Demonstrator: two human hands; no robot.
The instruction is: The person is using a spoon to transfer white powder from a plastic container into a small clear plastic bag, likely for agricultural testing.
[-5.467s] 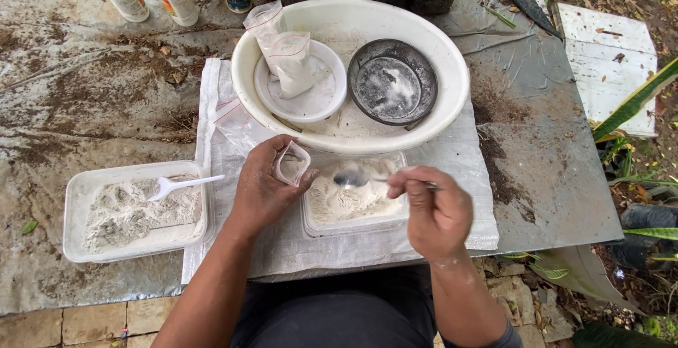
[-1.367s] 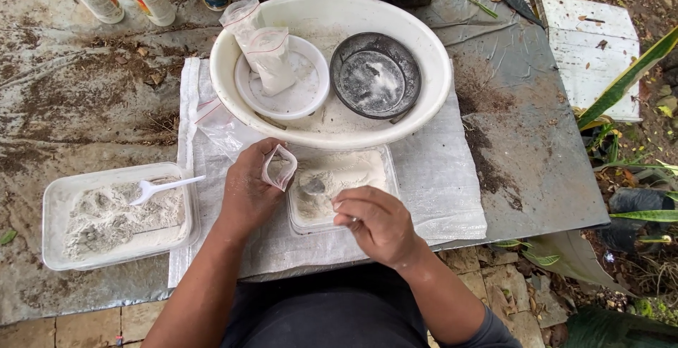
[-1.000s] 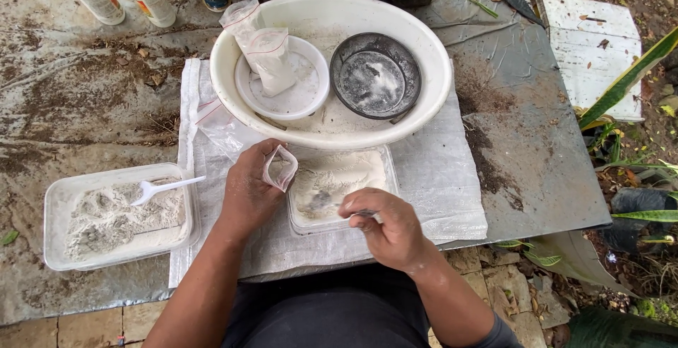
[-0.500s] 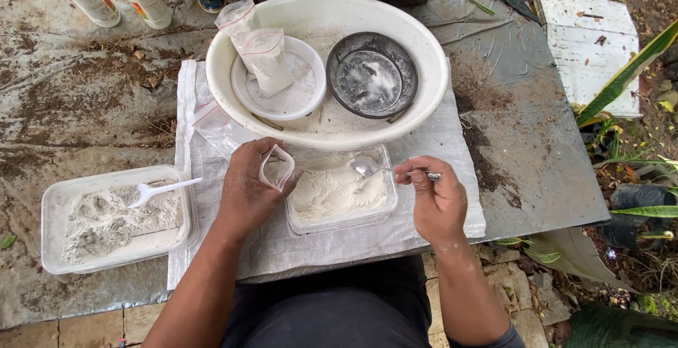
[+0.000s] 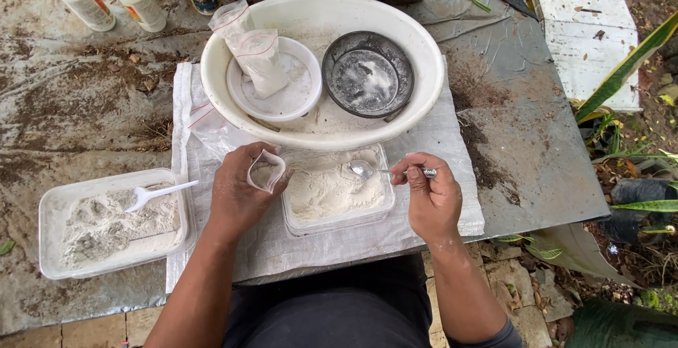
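While the counter [image 5: 106,122] fills the frame, a white basin [image 5: 424,101] sits at upper centre on it. Below the basin, at centre, is a tub [image 5: 339,192] of pale powder. Your left hand [image 5: 236,192] pinches a small bag [image 5: 265,171] open, just left of the tub. Your right hand [image 5: 429,196] grips a spoon [image 5: 364,170], its bowl over the powder.

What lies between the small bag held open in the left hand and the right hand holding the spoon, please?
In the head view, the clear tray of white powder lies between the small bag and the right hand, with the metal spoon over its far edge.
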